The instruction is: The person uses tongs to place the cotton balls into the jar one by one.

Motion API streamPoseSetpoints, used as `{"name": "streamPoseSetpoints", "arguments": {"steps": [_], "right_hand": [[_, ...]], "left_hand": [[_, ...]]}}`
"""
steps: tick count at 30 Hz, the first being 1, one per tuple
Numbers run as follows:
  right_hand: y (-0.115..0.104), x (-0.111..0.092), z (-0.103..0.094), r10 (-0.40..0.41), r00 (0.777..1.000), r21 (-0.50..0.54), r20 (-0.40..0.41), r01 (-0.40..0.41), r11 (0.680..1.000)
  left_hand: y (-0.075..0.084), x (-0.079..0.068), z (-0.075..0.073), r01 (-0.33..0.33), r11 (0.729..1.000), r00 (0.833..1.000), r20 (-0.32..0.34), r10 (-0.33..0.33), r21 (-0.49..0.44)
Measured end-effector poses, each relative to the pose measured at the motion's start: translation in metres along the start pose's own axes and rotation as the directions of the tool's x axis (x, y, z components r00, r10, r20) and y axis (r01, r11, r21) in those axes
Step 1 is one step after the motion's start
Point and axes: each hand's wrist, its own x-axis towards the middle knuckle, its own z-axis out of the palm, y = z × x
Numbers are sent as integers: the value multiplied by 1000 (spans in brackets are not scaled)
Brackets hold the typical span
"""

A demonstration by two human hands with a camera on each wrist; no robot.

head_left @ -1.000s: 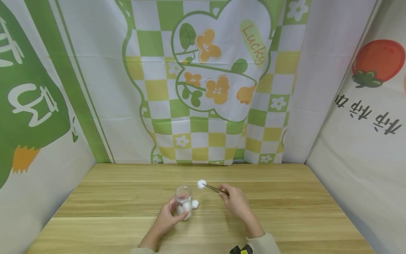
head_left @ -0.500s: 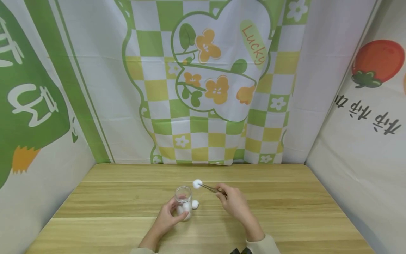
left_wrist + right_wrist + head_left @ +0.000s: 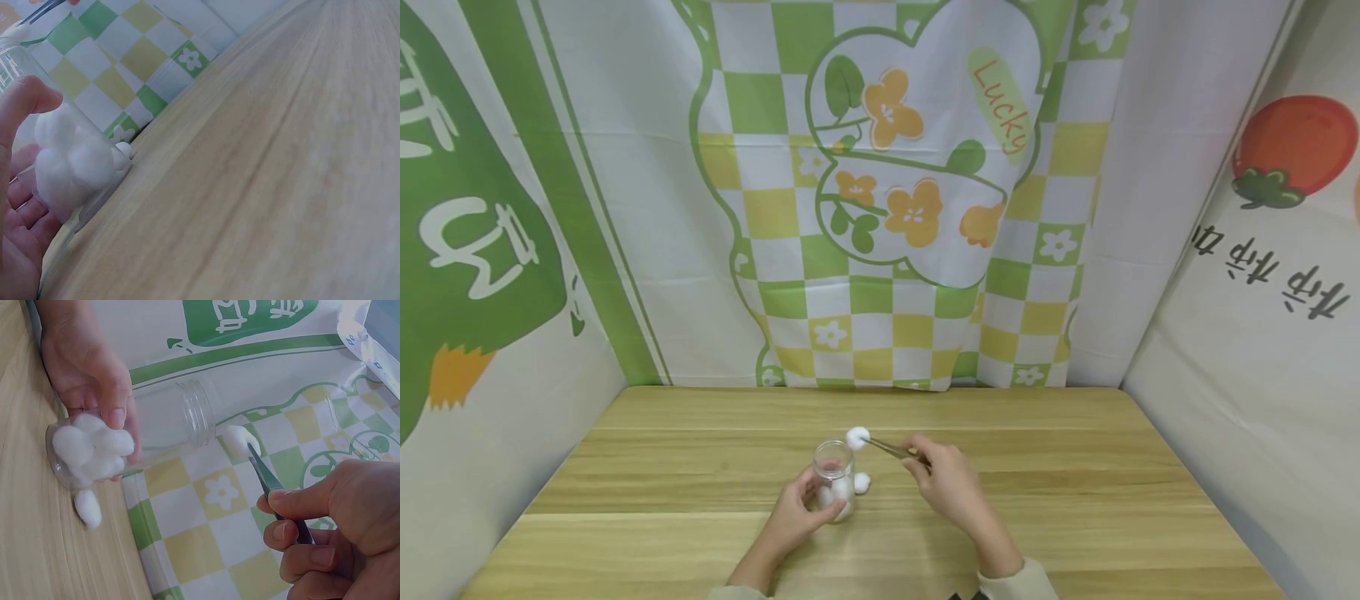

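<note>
- Cotton balls are what's being handled: one small white fluffy cotton ball [image 3: 857, 437] sits pinched in the tips of thin metal tweezers [image 3: 891, 450], just above and touching-close to the rim of the small clear glass jar [image 3: 834, 477]; several more lie inside at the jar's bottom [image 3: 92, 449], and one loose ball [image 3: 862, 482] rests on the light wooden table [image 3: 1075, 500] just beside the jar.
- Biggest risk, imo: jar tips or skids, since only a light hold steadies it; a sideways nudge from the tweezers on the rim would do it.
- Next: ball catches on the narrow threaded mouth [image 3: 199, 414] & pulls free of the tips, dropping to the table like the stray one.
- Smaller: grip pressure eases too soon, ball falls outside the opening.
- Left hand [image 3: 796, 510]: forearm in from the near edge, fingers & thumb curled round the jar's lower part, thumb over the glass in the right wrist view.
- Right hand [image 3: 946, 482]: wrist raised off the table, thumb & bent fingers [image 3: 294, 534] pinching the tweezers mid-shaft, tips aimed toward the jar mouth.
</note>
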Motion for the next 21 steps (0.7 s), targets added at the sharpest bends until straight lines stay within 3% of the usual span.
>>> {"name": "streamPoseSetpoints", "arguments": {"steps": [6,21], "right_hand": [[-4,-1,3,-19,999,10,33,18,1000],[-9,-1,18,-56,998,-10,10,56,998]], "left_hand": [[1,0,0,-37,999,999,-1,37,-17],[4,-1,2,-6,1000,999,-36,6,-4]]}}
